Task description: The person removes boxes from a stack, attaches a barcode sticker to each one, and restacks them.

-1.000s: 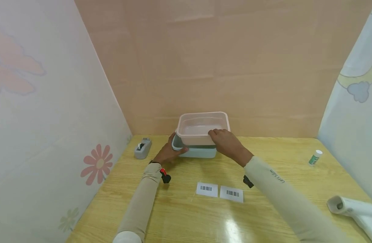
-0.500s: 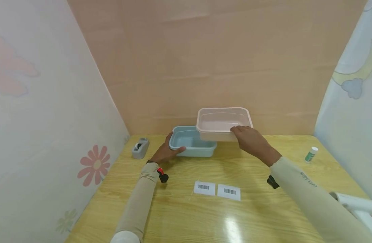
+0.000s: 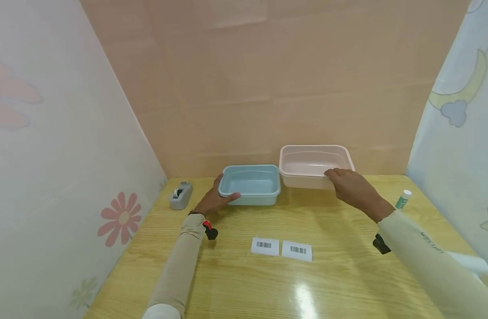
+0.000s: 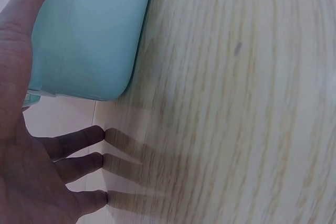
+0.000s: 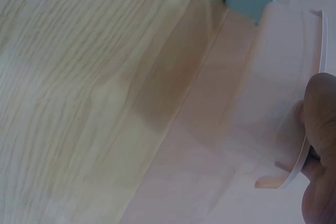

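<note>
My right hand [image 3: 357,190] grips the near rim of an open pink plastic container [image 3: 305,181], fingers over the edge. The pink container hangs above the table's back part; the right wrist view shows a gap and shadow under its wall [image 5: 278,77]. Beside it on the left, a light blue plastic container [image 3: 253,200] of similar shape sits on the table. My left hand [image 3: 212,201] rests at its left front corner, thumb along the front. In the left wrist view three fingers [image 4: 79,142] are spread, apart from the blue container. Its index finger is hidden there.
Two white barcode cards [image 3: 265,246] lie side by side on the wooden table [image 3: 236,283]. A grey tape dispenser [image 3: 181,196] stands at back left. At right are a glue stick [image 3: 403,199] and a white tube [image 3: 469,262], partly behind the sleeve.
My right hand has lifted the pink container out of the blue one and carried it right, where it is now slightly lower than half a second ago. My left hand has stayed at the blue container.
</note>
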A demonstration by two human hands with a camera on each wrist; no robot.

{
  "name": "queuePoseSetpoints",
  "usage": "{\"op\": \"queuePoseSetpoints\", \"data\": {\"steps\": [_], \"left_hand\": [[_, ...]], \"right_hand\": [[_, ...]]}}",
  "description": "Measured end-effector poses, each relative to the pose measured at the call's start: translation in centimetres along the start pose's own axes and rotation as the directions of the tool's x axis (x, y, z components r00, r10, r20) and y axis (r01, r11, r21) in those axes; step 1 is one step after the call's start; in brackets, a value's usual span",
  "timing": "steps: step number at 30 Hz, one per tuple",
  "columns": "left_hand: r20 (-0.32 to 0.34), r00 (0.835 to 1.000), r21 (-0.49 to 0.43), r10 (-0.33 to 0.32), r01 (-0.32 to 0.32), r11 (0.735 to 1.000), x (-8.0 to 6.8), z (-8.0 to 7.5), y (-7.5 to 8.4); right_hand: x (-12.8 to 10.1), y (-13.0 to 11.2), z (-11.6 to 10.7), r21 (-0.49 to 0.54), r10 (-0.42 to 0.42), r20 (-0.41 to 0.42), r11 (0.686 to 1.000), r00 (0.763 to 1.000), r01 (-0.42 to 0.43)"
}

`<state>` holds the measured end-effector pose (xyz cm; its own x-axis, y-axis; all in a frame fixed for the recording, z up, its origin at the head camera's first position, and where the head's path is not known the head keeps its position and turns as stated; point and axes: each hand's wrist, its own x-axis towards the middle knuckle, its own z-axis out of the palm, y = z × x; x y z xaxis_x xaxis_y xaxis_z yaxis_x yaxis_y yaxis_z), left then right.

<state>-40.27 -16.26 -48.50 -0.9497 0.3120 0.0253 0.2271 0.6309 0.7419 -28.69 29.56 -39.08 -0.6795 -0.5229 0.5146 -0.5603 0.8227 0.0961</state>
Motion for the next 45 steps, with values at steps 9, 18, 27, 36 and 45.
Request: {"op": "queuePoseSetpoints", "data": {"steps": [9, 18, 27, 36, 45], "left_hand": [[0.003, 1.000, -0.022, -0.004, 0.004, 1.000, -0.3, -0.3, -0.3], [0.009, 1.000, -0.024, -0.008, 0.009, 1.000, -1.0, -0.3, 0.3], [-0.006, 1.000, -0.021, -0.015, 0.015, 1.000, -1.1, -0.2, 0.3], [-0.004, 1.000, -0.025, -0.018, 0.018, 1.000, -0.9, 0.1, 0.0], [0.005, 1.000, -0.031, -0.028, 0.028, 0.999, -1.1, -0.1, 0.3]], "right_hand": [[-1.5, 0.6, 1.2, 0.012, -0.013, 0.007, 1.000, 1.000, 0.013], [-3.1, 0.8, 2.8, 0.031, 0.003, 0.031, 1.000, 1.000, -0.004], [-4.9, 1.4, 4.9, 0.026, 0.001, 0.015, 1.000, 1.000, -0.001], [-5.8, 1.5, 5.6, 0.038, 0.006, 0.020, 0.999, 1.000, -0.007], [-5.7, 1.6, 5.7, 0.036, 0.013, 0.024, 0.999, 1.000, -0.014]]}}
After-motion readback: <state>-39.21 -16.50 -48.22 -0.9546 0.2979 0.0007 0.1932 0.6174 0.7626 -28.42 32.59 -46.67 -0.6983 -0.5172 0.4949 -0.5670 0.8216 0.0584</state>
